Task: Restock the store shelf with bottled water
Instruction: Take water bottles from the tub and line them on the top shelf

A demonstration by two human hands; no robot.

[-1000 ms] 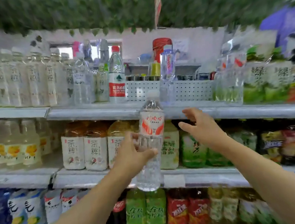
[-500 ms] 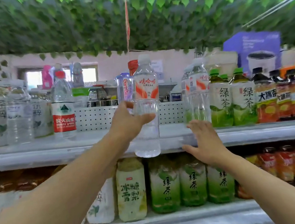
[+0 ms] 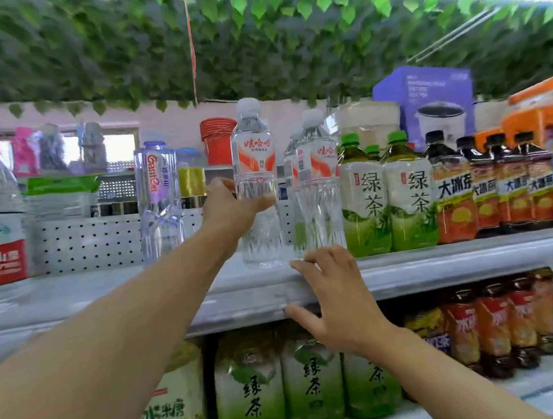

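Left hand (image 3: 230, 211) grasps the upright water bottle (image 3: 256, 191) at mid-body, above the top shelf (image 3: 446, 259). Right hand (image 3: 334, 306), released, fingers spread, touches the shelf edge.

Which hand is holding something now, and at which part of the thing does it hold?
The left hand grips the water bottle round its middle, just below the label. The right hand holds nothing; its fingers rest on the shelf edge.

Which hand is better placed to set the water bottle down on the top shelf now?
Left. The left hand already grips the water bottle just over the top shelf. The right hand holds nothing and only rests on the shelf edge.
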